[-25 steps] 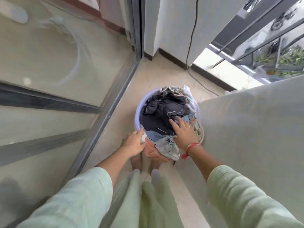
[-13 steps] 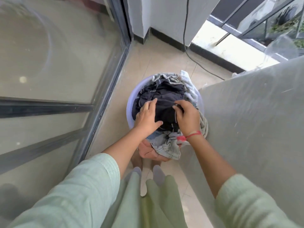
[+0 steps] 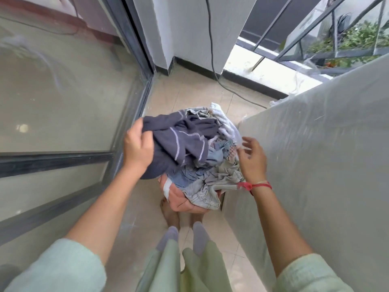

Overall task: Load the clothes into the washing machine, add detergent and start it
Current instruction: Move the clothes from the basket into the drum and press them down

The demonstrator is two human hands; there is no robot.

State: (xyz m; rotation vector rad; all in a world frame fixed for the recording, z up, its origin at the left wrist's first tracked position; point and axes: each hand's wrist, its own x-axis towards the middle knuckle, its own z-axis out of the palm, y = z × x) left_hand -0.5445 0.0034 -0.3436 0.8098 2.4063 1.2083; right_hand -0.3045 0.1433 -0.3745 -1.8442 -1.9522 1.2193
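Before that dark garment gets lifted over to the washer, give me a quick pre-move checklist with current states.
1. Left hand has a grip on the dark striped garment: ok.
2. Right hand free to help: ok, open, holding nothing.
3. Garment clear of the clothes pile: not ok, it still drapes over the pile.
4. Washer lid open: cannot tell, only the plastic-covered machine side shows.
5. Detergent within reach: cannot tell, none in view.

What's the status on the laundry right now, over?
Left hand gripping dark striped garment, lifted off the pile. Right hand open, empty, beside pile. Nothing loaded yet. Nothing blocking.
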